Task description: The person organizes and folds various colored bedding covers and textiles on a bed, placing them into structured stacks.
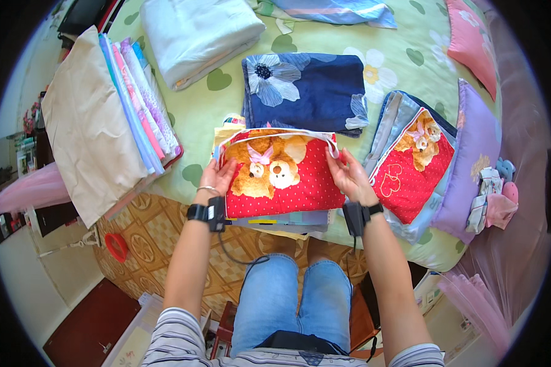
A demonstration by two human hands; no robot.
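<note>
A folded red fabric piece (pixel 312 183), perhaps a pillowcase, lies before me with white dots, a teddy-bear print and white edging. My left hand (pixel 219 176) grips its left edge. At its right side, my right hand (pixel 350 173) pinches the upper corner, where the white-edged opening curls up. Beneath it is a stack of folded cloths (pixel 280 221) at the bed's near edge, mostly covered. Just beyond lies a folded navy blue cloth (pixel 321 87) with large pale flowers. Right of my right hand, a second red bear-print piece (pixel 408 179) rests on folded light-blue fabric (pixel 402 225).
The bed wears a green sheet (pixel 195 124) with hearts and flowers. A tall cloth pile topped in beige (pixel 89 124) stands left, a folded pale quilt (pixel 202 36) behind. A purple cushion (pixel 470 160), a pink cushion (pixel 475 43) and soft toys (pixel 496 197) line the right side.
</note>
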